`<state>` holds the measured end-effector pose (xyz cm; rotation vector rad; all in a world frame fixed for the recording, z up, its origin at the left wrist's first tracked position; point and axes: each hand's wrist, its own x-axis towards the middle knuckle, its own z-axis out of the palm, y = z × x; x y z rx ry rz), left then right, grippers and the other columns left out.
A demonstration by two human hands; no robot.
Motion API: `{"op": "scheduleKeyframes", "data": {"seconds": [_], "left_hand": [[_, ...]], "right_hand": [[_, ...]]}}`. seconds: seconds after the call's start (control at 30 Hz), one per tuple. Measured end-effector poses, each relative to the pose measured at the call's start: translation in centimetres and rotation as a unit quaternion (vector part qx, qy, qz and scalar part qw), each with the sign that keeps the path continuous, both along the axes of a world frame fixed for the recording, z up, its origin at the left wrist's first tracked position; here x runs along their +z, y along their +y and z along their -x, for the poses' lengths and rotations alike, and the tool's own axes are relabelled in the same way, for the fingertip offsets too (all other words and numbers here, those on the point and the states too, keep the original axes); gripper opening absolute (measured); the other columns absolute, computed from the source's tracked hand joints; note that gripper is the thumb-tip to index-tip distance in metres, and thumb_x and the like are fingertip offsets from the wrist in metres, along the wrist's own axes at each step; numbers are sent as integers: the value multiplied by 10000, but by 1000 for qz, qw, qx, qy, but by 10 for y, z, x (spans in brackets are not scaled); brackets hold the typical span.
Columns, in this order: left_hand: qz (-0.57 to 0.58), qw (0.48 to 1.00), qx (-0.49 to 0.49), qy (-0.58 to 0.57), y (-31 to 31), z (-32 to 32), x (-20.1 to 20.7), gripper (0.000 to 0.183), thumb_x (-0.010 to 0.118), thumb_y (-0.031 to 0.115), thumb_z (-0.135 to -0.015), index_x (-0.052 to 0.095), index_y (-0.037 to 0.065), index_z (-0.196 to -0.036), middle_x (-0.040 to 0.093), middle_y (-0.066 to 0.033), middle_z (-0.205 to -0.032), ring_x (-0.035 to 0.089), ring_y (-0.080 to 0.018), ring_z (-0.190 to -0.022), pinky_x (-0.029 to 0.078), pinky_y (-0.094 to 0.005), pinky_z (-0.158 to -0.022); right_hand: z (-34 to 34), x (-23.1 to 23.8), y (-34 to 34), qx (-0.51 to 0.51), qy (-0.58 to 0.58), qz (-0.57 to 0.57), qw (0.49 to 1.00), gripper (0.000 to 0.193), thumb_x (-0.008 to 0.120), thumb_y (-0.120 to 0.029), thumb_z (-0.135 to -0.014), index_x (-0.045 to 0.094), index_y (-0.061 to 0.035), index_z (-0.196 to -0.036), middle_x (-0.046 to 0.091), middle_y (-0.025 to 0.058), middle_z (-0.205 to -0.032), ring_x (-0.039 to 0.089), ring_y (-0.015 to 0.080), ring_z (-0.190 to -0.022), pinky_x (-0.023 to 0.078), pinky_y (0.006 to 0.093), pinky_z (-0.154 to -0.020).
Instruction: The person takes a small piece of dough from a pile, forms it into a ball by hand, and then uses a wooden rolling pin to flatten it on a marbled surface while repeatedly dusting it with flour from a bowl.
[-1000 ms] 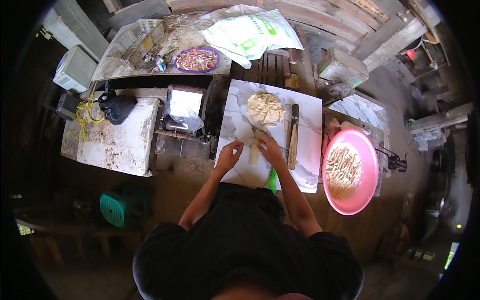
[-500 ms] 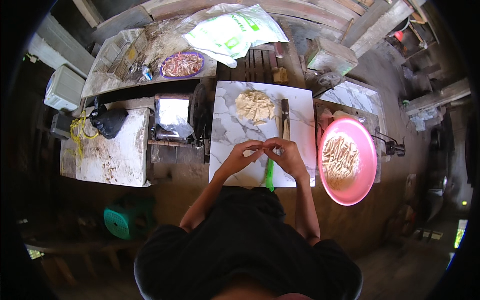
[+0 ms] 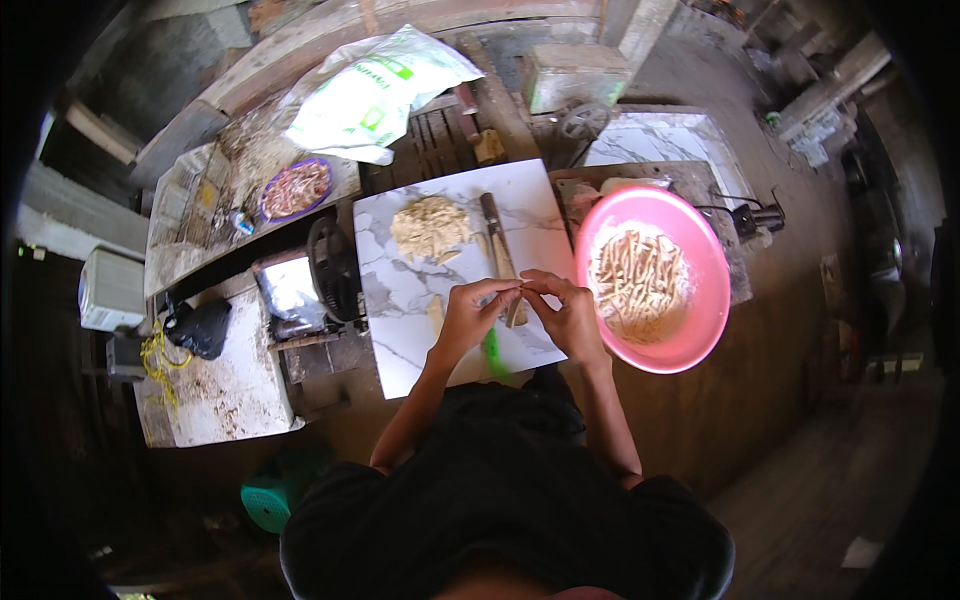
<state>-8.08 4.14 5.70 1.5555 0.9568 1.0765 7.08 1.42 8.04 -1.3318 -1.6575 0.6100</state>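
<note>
My left hand and my right hand meet over the front part of a marble-patterned board. Both pinch thumb against fingers, fingertips nearly touching; whatever lies between them is too small to make out. Just beyond my hands is a dark-handled, long flat tool, partly hidden by them. A bright green strip lies between my wrists. Pale, flat dough-like pieces are heaped on the board's far left, and a single pale piece is beside my left hand.
Right of the board, a pink basin holds many pale, finger-shaped pieces dusted with white powder. A machine with a dark wheel stands at the left. Farther back are a purple-rimmed basket of reddish strips and a white sack.
The whole view has swung, so the board and basin appear tilted and farther left. My hands stay pinched together and are now nearer the board's right side and the basin.
</note>
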Motion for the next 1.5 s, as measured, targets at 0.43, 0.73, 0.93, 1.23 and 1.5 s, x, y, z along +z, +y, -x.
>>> {"op": "scheduleKeyframes", "data": {"seconds": [0.43, 0.73, 0.93, 1.23, 1.5], "left_hand": [[49, 973, 97, -202, 4, -57, -7, 168, 493, 100, -859, 493, -22, -975, 549, -49, -875, 518, -84, -819, 408, -193, -736], [-28, 967, 159, -195, 15, -84, -7, 146, 470, 83, -867, 489, -21, -969, 554, -54, -883, 499, -54, -779, 397, -166, -685], [-51, 967, 181, -170, 9, -82, -21, 132, 473, 47, -856, 494, -13, -972, 556, -51, -886, 500, -58, -786, 397, -174, -685], [-67, 978, 177, -83, 12, -74, -29, 149, 527, 65, -827, 514, -27, -944, 575, -50, -811, 536, -82, -741, 422, -194, -681], [-32, 989, 126, -67, 7, -94, -31, 151, 565, 93, -810, 554, -25, -903, 596, -70, -818, 559, -106, -748, 437, -213, -677]], "right_hand": [[-89, -23, -33, -108, 208, 62, 970, 152, 565, 20, -754, 575, 13, -905, 611, 47, -751, 567, 86, -689, 447, 219, -634], [-156, -13, -35, -117, 131, 58, 983, 157, 519, 21, -760, 571, 14, -908, 591, 45, -772, 548, 97, -728, 436, 232, -683], [-159, -6, -44, -65, 100, 94, 988, 156, 521, 27, -752, 573, 13, -899, 590, 51, -778, 552, 107, -726, 439, 245, -691], [-152, -14, -38, -22, 121, 124, 985, 195, 553, 24, -760, 560, 4, -954, 595, 61, -779, 573, 114, -751, 444, 241, -685], [-144, -36, -31, -8, 95, 114, 989, 222, 575, 36, -745, 561, -3, -963, 614, 74, -790, 596, 131, -760, 458, 243, -703]]}}
